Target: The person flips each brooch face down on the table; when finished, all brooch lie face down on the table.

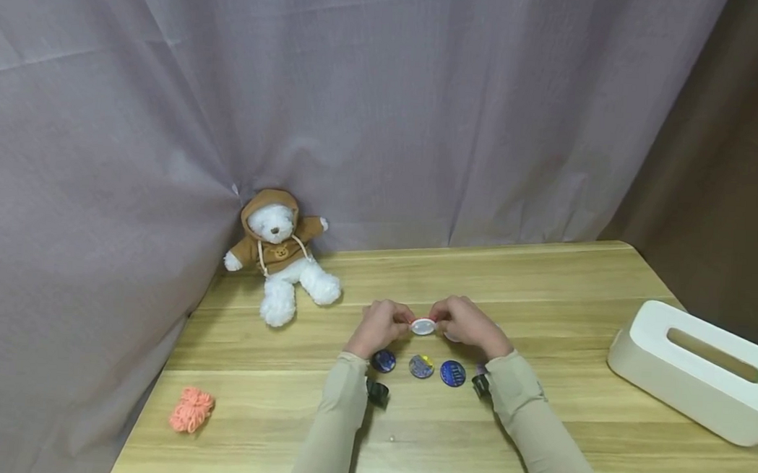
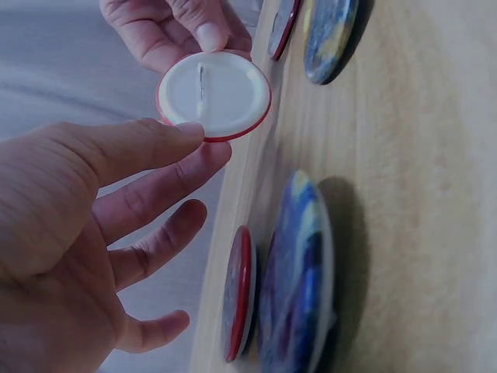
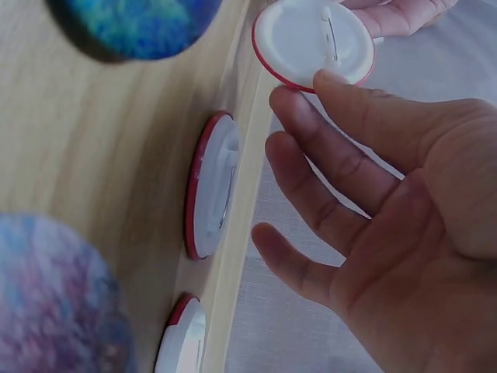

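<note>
Both hands hold one pin-back button badge (image 1: 423, 327) above the table, its white back and metal pin facing me and its rim red. My left hand (image 1: 378, 328) pinches one edge between thumb and index finger; the other fingers (image 2: 159, 249) are spread. Opposite, my right hand (image 1: 471, 325) pinches the other edge with thumb and index finger. Nearer me lie a dark blue badge (image 1: 383, 360), a yellow-and-blue badge (image 1: 421, 366) and a blue badge (image 1: 453, 373). In the right wrist view, a white-backed badge (image 3: 213, 186) and a pinkish-blue badge (image 3: 58, 303) lie beside the right hand.
A white plush bear (image 1: 280, 252) in a brown hoodie sits at the back left. Coral yarn (image 1: 192, 409) lies at the front left. To the right is a white box with a slotted top (image 1: 696, 379). Grey curtains (image 1: 386, 121) hang behind the wooden table (image 1: 264, 417).
</note>
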`<state>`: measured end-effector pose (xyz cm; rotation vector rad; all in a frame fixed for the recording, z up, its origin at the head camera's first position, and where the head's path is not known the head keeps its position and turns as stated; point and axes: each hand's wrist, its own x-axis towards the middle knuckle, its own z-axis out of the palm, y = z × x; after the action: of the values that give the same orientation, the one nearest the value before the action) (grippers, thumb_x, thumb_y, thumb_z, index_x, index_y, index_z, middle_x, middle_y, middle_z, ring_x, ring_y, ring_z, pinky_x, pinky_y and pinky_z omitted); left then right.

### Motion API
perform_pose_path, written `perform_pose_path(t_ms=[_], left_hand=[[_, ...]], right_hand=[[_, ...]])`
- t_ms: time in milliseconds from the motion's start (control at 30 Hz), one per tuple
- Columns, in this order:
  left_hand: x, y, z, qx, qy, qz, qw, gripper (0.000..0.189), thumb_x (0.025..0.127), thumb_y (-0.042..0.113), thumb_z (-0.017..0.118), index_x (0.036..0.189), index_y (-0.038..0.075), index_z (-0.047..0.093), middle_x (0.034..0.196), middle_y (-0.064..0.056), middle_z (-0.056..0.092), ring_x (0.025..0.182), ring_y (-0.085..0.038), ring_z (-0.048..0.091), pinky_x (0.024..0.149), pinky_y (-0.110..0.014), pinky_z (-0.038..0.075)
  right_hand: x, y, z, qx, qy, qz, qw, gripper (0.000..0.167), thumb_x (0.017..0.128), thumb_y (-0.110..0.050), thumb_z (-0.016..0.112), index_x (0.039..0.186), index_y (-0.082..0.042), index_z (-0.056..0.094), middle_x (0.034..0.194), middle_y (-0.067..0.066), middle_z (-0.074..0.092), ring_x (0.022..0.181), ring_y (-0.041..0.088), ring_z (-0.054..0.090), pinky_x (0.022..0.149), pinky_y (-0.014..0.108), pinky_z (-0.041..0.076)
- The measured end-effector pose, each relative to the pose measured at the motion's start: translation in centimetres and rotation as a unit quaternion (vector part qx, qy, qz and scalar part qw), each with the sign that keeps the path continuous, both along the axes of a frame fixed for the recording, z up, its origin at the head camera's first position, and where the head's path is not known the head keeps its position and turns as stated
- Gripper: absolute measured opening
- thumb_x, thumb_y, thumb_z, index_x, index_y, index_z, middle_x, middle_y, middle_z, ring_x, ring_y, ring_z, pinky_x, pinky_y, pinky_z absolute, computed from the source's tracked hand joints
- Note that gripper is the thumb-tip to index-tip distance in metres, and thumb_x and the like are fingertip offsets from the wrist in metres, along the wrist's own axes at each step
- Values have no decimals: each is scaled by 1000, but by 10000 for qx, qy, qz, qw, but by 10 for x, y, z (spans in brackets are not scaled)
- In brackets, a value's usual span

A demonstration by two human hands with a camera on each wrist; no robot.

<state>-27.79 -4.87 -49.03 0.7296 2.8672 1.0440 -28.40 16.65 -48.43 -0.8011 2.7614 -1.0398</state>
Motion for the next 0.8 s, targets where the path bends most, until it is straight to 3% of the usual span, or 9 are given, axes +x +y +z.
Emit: perform_pose_path(t_ms=[133,267,567,800], left_hand=[[1,4,0,5,-134,17,9999,9,87,11,78,95,14,79,85,5,76,87,-12,68,104,-53,33],[1,6,-3,10,-182,67,9998,11,87,10,77,98,11,77,85,3,76,88,-14,68,98,-50,33],[1,11,-7,-229,13,203,9995,15,84,8,78,98,13,74,82,4,76,93,-20,68,88,-48,36],[2,15,-7,-466,72,293,9985,15,83,14,82,97,14,74,78,6,74,90,-19,66,87,-48,36]], right_hand=[[-1,0,-1,13,-87,-65,9999,16,82,7,69,88,-6,75,80,-1,72,71,13,58,74,38,50],[0,-2,-2,-3,-210,-121,9997,15,81,8,70,89,-4,74,79,0,71,69,13,59,71,35,50],[2,-4,0,-38,-264,-208,9994,22,77,12,70,92,-4,65,67,-1,62,57,12,50,55,27,42],[3,-7,-3,131,-111,-331,9993,24,76,10,76,91,-4,65,66,-3,55,58,11,48,57,27,41]])
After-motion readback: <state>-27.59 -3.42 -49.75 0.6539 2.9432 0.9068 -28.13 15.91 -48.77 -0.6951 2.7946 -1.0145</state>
